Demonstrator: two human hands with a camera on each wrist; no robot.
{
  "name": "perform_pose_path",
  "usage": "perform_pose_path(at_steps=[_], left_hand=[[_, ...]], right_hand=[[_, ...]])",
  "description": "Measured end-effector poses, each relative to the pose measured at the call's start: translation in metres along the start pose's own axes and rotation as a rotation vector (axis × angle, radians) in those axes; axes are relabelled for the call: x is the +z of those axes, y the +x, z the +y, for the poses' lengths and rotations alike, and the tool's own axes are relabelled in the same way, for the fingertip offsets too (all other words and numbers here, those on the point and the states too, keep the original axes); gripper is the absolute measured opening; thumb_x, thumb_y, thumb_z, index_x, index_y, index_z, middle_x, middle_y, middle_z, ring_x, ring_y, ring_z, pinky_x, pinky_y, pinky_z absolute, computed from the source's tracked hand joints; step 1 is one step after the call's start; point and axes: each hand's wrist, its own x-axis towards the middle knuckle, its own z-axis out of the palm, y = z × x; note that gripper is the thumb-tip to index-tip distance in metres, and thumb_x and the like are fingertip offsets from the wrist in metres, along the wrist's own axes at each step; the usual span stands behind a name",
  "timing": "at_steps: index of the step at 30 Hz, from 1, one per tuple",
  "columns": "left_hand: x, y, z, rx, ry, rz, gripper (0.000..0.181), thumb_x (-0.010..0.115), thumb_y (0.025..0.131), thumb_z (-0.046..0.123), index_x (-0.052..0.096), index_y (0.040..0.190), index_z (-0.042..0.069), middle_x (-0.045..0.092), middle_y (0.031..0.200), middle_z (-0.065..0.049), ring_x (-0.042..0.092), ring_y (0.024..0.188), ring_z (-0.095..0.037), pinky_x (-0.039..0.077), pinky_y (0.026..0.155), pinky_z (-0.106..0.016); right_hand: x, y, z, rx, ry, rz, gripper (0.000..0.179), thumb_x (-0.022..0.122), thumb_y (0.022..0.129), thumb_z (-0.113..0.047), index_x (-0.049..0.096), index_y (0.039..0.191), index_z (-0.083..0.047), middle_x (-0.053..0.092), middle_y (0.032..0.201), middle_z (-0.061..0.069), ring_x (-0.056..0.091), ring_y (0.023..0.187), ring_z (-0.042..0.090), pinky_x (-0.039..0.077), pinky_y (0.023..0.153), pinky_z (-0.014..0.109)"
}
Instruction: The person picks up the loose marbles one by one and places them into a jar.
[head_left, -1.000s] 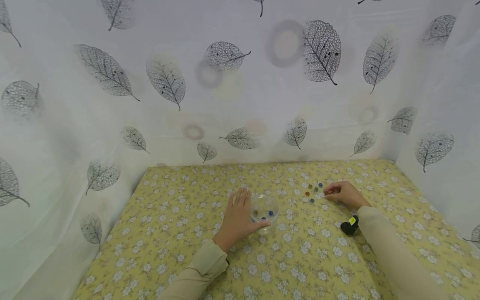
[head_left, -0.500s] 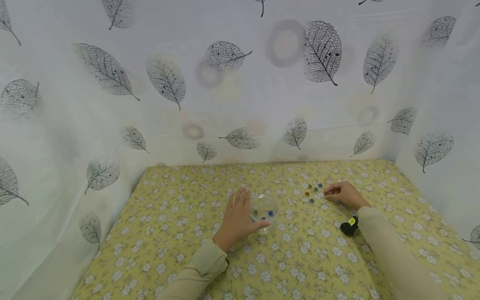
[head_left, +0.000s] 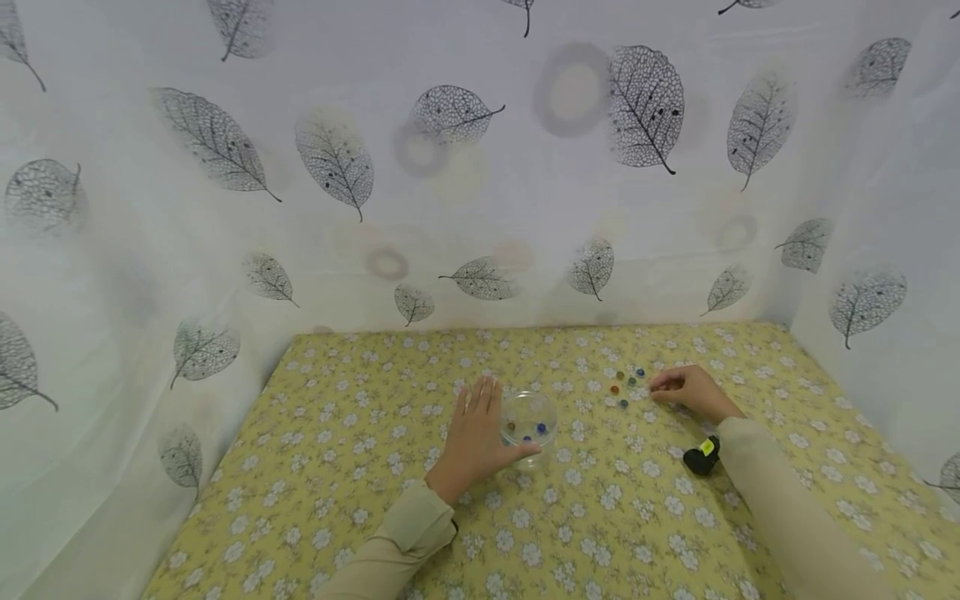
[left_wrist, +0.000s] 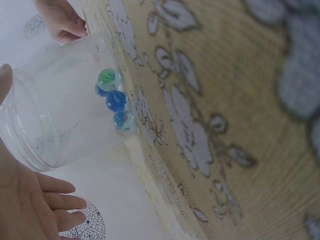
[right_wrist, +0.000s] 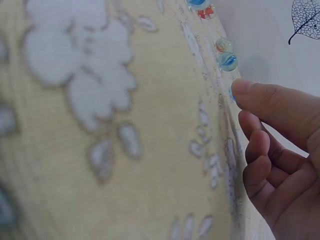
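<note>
A clear jar (head_left: 530, 407) stands upright on the table, holding several glass marbles; blue marbles (left_wrist: 116, 101) and a green marble (left_wrist: 109, 79) show through its wall. My left hand (head_left: 476, 437) lies along the jar's left side, fingers straight and thumb stretched across its front. To the right, several loose marbles lie grouped, among them a red-orange marble (head_left: 615, 390) and a blue marble (head_left: 624, 403). Just right of the group my right hand (head_left: 696, 392) rests low, fingers loosely curled. Its thumb partly covers a blue marble (right_wrist: 232, 94) on the cloth; I see nothing between the fingers.
A yellow flowered cloth (head_left: 360, 450) covers the table. White sheeting (head_left: 495, 200) with leaf prints rises behind and at both sides. A black object with a yellow patch (head_left: 701, 458) sits against my right sleeve.
</note>
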Motion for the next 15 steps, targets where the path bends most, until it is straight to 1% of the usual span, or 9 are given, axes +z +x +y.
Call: perform_pose_path(at_steps=[8,12,15], left_hand=[[-0.001,-0.001,0.000,0.000,-0.005,-0.007,0.109,0.050,0.076,0.076,0.024,0.148,-0.002,0.022,0.155,-0.019,0.019,0.145,-0.032,0.017,0.118,-0.052],[-0.001,-0.001,0.001,0.000,-0.004,-0.005,0.109,0.050,0.077,0.076,0.024,0.147,-0.003,0.022,0.155,-0.019,0.019,0.145,-0.032,0.017,0.118,-0.052],[-0.001,-0.001,0.000,0.001,-0.003,0.000,0.109,0.051,0.077,0.076,0.025,0.147,-0.003,0.022,0.154,-0.020,0.020,0.145,-0.033,0.017,0.118,-0.052]], right_hand=[[-0.003,-0.004,-0.003,0.001,-0.041,0.048,0.024,0.069,0.086,-0.022,0.071,0.101,-0.004,0.068,0.092,0.012,0.059,0.071,0.011,0.050,0.061,0.029],[-0.007,-0.006,-0.006,0.002,-0.062,0.074,0.025,0.068,0.087,-0.024,0.071,0.102,-0.004,0.066,0.089,0.010,0.057,0.070,0.013,0.049,0.058,0.029],[-0.010,-0.009,-0.014,-0.004,-0.069,0.088,0.028,0.067,0.088,-0.025,0.070,0.104,-0.002,0.065,0.087,0.010,0.055,0.069,0.013,0.047,0.056,0.031]])
